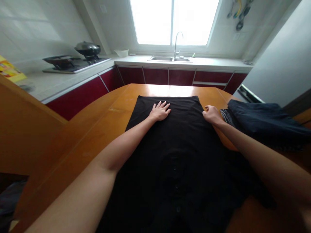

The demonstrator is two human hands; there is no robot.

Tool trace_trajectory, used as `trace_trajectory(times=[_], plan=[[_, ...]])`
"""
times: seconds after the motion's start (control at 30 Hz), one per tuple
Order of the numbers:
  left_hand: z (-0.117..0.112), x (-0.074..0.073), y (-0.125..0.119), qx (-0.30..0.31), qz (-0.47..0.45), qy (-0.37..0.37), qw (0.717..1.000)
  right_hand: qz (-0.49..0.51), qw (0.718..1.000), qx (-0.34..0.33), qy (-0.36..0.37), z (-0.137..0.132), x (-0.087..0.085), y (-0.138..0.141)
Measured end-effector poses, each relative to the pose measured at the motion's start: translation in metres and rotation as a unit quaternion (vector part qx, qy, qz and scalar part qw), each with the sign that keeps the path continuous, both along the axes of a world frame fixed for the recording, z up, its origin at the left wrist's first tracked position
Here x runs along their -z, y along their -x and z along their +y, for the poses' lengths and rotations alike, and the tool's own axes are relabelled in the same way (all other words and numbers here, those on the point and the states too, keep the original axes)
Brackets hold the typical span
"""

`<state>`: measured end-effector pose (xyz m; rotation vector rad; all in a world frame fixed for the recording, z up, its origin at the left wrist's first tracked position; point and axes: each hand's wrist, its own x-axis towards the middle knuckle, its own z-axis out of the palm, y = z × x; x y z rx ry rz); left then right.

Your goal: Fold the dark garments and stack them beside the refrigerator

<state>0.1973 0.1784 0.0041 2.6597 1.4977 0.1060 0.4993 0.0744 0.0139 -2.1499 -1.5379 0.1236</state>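
A black buttoned garment [179, 152] lies spread flat along the orange wooden table [102, 129], its far hem near the table's far edge. My left hand [160, 111] rests flat on the cloth near the far end, fingers stretched out and apart. My right hand [212, 114] is at the garment's right edge, fingers curled and pinching the black fabric there.
A dark blue folded garment [264, 124] lies on the table to the right, touching a striped piece. Beyond the table runs a counter with red cabinet fronts [155, 76], a sink with tap [178, 48], and a stove with a wok [87, 49] at the left.
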Motion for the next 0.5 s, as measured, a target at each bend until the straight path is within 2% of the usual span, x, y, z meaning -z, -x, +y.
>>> trace_trajectory(times=[0.13,0.27,0.3,0.37,0.43,0.5], plan=[[0.001,0.001,-0.001,-0.003,0.001,-0.001,1.000,0.121,0.985,0.015,0.119,-0.048,-0.020,-0.003],[0.002,0.000,0.000,-0.003,-0.002,-0.005,1.000,0.251,0.933,-0.010,0.259,-0.086,-0.032,-0.014],[0.002,0.000,0.000,-0.002,-0.004,-0.005,1.000,0.266,0.926,-0.016,0.268,-0.093,-0.032,-0.017],[0.002,-0.001,0.001,0.000,-0.008,-0.005,1.000,0.264,0.931,-0.010,0.252,-0.104,-0.030,-0.022],[0.002,-0.001,0.001,0.001,-0.011,-0.005,1.000,0.211,0.956,0.009,0.204,-0.112,-0.025,-0.021],[0.002,-0.001,0.002,0.001,-0.013,-0.005,1.000,0.118,0.982,0.020,0.146,-0.119,-0.019,-0.016]])
